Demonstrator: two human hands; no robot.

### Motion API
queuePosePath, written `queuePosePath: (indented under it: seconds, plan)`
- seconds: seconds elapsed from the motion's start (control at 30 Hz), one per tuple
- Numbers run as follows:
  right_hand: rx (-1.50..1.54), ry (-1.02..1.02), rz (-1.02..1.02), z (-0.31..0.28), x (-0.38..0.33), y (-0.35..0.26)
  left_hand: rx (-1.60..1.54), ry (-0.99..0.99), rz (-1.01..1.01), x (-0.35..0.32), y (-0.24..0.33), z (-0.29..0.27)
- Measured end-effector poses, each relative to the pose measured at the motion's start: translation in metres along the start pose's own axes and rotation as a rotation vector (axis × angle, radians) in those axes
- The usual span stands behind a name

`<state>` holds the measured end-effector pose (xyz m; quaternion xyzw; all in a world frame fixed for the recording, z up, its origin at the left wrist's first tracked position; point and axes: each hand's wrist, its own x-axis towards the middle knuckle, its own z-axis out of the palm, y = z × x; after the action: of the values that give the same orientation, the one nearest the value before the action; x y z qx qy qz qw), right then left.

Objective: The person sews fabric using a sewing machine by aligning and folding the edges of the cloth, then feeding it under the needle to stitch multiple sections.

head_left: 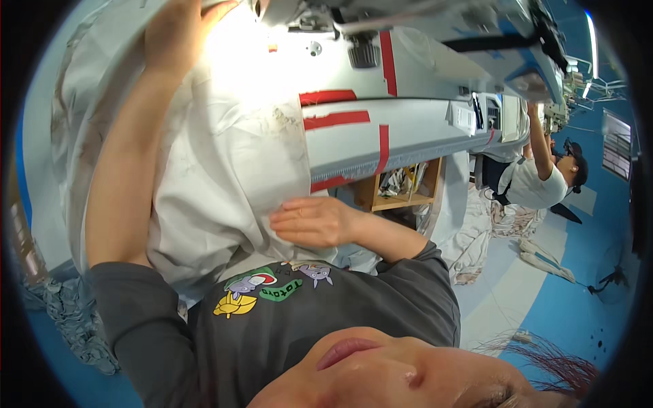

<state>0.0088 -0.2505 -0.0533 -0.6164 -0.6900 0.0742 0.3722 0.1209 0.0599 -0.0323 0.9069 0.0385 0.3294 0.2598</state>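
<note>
My right hand (pixel 313 223) lies flat and loose on the white cloth (pixel 224 149). I can't tell if my left hand (pixel 182 30), by the bright light (pixel 248 51), grips it. The cloth covers some tabletop (pixel 343 147) beside red tape (pixel 337 120). Another person (pixel 541 187) is farther off.

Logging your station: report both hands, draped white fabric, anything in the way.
Bare left hand up beside white glare, hold unclear. Bare right hand flat against draped white fabric. Glare washes out fabric near pale grey, red-taped machine.
</note>
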Motion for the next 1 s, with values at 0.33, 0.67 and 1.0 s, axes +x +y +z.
queuePosePath:
  seconds: [0.33, 0.67, 1.0]
  plan:
    - [0.181, 0.022, 0.06, -0.018, 0.025, 0.015, -0.017, -0.111, -0.141, 0.074, -0.032, 0.019]
    - [0.289, -0.027, 0.152, -0.04, 0.052, 0.032, -0.092, -0.071, -0.126, 0.123, -0.094, 0.043]
    - [0.292, -0.082, 0.161, -0.059, 0.071, 0.064, -0.045, -0.054, -0.189, 0.166, -0.129, 0.06]
